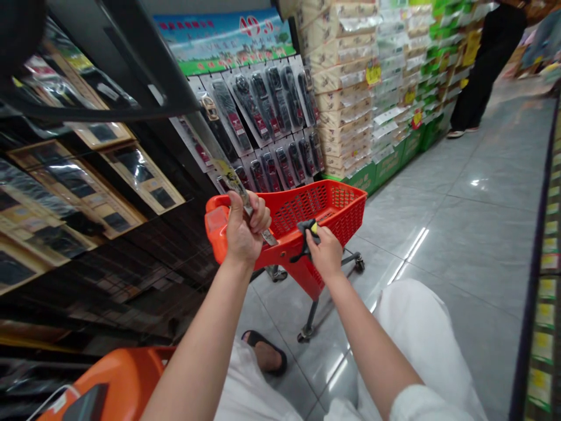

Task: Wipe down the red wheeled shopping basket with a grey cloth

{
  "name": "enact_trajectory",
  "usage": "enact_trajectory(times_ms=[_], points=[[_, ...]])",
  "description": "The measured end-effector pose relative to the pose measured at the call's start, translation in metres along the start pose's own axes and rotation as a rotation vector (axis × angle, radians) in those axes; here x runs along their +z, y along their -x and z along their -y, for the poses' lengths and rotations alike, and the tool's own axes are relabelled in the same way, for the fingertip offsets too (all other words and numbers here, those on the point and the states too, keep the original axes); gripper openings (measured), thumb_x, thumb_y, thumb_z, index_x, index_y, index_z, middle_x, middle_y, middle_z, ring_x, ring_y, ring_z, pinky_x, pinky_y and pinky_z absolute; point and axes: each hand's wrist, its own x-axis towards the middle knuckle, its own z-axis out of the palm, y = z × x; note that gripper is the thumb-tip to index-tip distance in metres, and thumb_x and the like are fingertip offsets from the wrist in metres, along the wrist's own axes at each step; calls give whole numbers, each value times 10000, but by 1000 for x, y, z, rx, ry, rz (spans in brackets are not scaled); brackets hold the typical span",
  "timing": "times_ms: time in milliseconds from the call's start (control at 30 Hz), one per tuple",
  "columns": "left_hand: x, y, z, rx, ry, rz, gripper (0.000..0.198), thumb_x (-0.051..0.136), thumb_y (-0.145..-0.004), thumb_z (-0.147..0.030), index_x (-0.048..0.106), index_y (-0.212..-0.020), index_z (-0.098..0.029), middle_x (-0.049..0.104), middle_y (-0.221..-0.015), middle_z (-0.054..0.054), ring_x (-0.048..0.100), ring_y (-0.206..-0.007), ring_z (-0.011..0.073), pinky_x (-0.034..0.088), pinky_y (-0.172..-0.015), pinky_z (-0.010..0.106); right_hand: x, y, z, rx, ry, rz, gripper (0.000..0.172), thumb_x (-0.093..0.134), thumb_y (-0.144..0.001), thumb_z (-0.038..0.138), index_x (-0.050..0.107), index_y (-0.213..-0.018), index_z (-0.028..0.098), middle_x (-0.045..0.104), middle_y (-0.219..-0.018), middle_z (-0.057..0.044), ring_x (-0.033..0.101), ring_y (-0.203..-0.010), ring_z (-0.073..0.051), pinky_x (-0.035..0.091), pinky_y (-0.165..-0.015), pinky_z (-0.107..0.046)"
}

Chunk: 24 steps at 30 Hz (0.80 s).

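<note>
My left hand (244, 229) is closed around a long flat packaged item (228, 169) in clear plastic, held up in front of the red shopping cart (346, 206). My right hand (324, 250) is closed on a small dark item with a yellow tag (307, 229), held at the cart's near rim. The cart stands on small wheels just ahead of my knees.
Racks of packaged goods (267, 105) hang on the left and ahead. Shelves with boxed items (131, 169) fill the left side. Stacked paper packs (350, 76) stand behind the cart. A person in black (486, 64) stands far right. An orange basket (118, 380) sits at lower left.
</note>
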Motion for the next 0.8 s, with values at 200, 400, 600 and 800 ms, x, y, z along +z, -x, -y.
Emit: enact_trajectory(times_ms=[200,400,600,800], points=[[0,0,1,-7,35,-39,463,464,-884,-562,476,-637,-171,285,-437,-80,230,-326,39,189,-353,164,-15,-7,35,-95,184,196,343,472,-921,483,682,-915,212,638,-860,-53,594,-812,-171,385,-661,-242],[-7,3,1,41,6,65,451,492,-871,-562,503,-649,-170,287,-435,-84,234,-327,39,194,-356,164,-19,-3,29,-112,119,246,287,490,-913,444,673,-920,224,668,-915,-40,623,-870,-177,422,-705,-240],[-13,5,-5,-1,-82,76,472,532,-818,-626,503,-672,-178,355,-454,-78,321,-349,49,280,-379,167,-26,-15,23,-30,35,145,209,538,-877,380,646,-916,205,644,-854,-48,604,-803,-189,440,-691,-273],[-31,9,-29,-165,-199,163,490,511,-849,-598,664,-906,-136,708,-880,96,663,-894,198,502,-798,282,-21,21,71,-529,-114,91,147,575,-857,325,620,-901,192,611,-836,-62,549,-815,-202,443,-730,-306]])
